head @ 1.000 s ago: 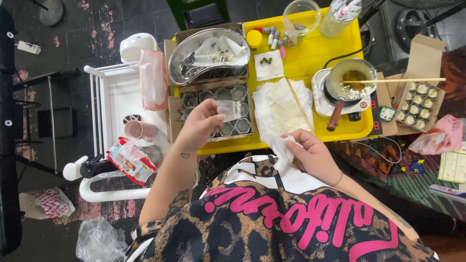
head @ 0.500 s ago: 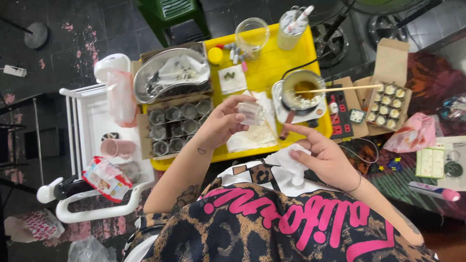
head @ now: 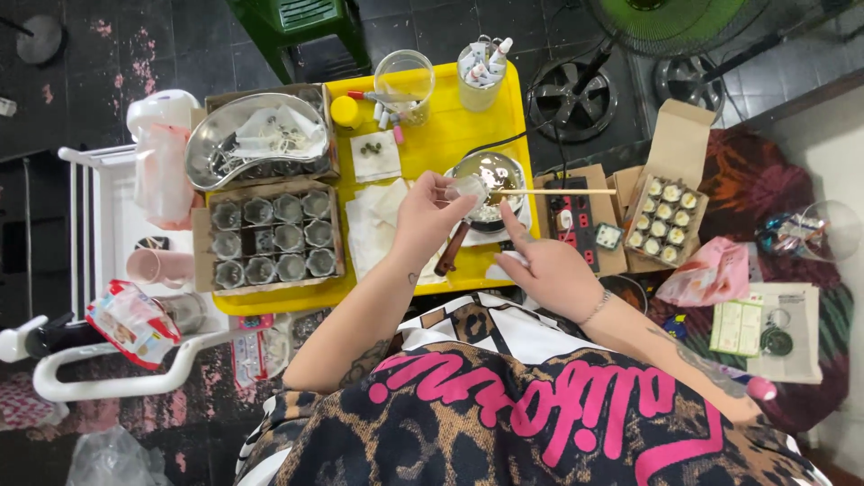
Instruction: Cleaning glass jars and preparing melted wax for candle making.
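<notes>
My left hand [head: 430, 219] holds a small clear glass cup [head: 468, 188] over the yellow tray [head: 450, 135], right beside the small metal pot [head: 493, 175] on a white hot plate. My right hand [head: 544, 265] is just below the pot, index finger raised toward it, with a crumpled white tissue [head: 506, 267] under its palm. A thin wooden stick [head: 558, 192] lies across the pot's rim. White paper towels [head: 373, 225] cover the tray's middle. A cardboard box of empty glass cups [head: 270, 236] sits at the tray's left.
A metal kidney dish [head: 252, 135] lies at the tray's back left. A glass jar [head: 405, 76] and a cup of pens [head: 480, 67] stand at the back. A box of filled cups [head: 666, 216] is at the right, a power strip [head: 569, 220] beside it, a white trolley [head: 99, 234] at the left.
My left hand has carried the glass cup from above the box of cups rightward to the pot. My right hand has lowered the tissue to the tray's edge and reached toward the pot.
</notes>
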